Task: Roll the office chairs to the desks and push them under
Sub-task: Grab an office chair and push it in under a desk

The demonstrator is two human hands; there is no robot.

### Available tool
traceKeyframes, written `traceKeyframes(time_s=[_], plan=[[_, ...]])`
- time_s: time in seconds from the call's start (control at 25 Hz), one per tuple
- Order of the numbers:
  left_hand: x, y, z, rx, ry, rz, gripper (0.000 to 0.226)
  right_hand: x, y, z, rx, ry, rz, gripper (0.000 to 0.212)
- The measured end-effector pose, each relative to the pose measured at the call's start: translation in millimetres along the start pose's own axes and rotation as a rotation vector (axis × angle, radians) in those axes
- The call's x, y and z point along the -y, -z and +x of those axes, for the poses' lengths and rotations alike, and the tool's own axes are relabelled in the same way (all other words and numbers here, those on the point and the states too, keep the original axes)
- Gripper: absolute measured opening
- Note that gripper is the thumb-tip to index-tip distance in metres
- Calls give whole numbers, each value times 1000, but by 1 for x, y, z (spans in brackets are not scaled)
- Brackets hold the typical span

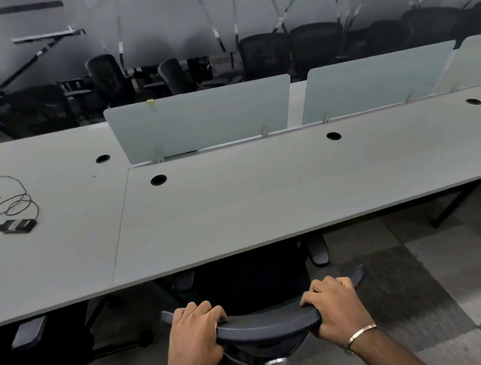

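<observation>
A black office chair stands right in front of me at the near edge of the long grey desk. Its seat and armrests reach partly under the desktop, and its curved backrest top faces me. My left hand grips the left part of that backrest top. My right hand, with a metal bracelet on the wrist, grips the right part. Both hands have fingers curled over the rim.
Another black chair sits tucked at the desk to my left. A coiled cable with a small black device lies on the left desktop. Frosted divider panels stand along the desk's back. More chairs line the glass wall. Carpet floor lies to my right.
</observation>
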State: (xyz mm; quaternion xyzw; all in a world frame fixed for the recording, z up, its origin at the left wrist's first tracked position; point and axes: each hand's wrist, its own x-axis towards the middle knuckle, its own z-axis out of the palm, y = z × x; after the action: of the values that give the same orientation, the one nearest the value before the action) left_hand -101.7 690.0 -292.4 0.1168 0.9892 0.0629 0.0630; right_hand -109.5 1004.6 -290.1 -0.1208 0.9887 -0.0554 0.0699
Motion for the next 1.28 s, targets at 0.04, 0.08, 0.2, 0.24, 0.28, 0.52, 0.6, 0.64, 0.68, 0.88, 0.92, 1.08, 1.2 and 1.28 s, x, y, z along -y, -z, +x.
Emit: traceKeyframes(time_s=[0.04, 0.08, 0.2, 0.24, 0.28, 0.52, 0.6, 0.64, 0.68, 0.88, 0.92, 1.08, 1.2, 1.28], plan=[[5, 1, 6, 8, -10, 8, 45, 2, 1, 7, -17, 8, 10, 43], [10, 1, 13, 9, -19, 14, 46, 3, 1, 14, -31, 15, 26, 44], [20, 5, 32, 1, -39, 14, 46, 3, 6, 34, -14, 44, 38, 46], [23, 7, 39, 15, -36, 16, 46, 2, 7, 41, -16, 50, 41, 46], [26, 8, 45, 31, -34, 23, 47, 0, 7, 49, -36, 61, 41, 47], [34, 22, 80, 6, -8, -31, 52, -6, 12, 99, 24, 119, 86, 50], [43, 24, 86, 104, 34, -81, 42, -11, 11, 113, 39, 183, 51, 53], [48, 24, 91, 69, 84, -106, 38, -12, 14, 120, 61, 213, 56, 56], [52, 24, 98, -9, 102, -100, 40, -12, 20, 129, 69, 227, 30, 60], [56, 31, 122, 10, 127, -47, 46, -26, 22, 169, 102, 277, 50, 58], [58, 31, 123, -16, 120, -22, 48, -25, 18, 173, 118, 286, 53, 58], [74, 24, 124, -33, 121, -34, 44, -15, 11, 179, 92, 274, 66, 58], [76, 21, 126, -51, 116, -30, 45, -14, 8, 178, 47, 253, 84, 55], [74, 19, 126, -71, 132, -32, 44, -14, 6, 179, 28, 227, 74, 52]])
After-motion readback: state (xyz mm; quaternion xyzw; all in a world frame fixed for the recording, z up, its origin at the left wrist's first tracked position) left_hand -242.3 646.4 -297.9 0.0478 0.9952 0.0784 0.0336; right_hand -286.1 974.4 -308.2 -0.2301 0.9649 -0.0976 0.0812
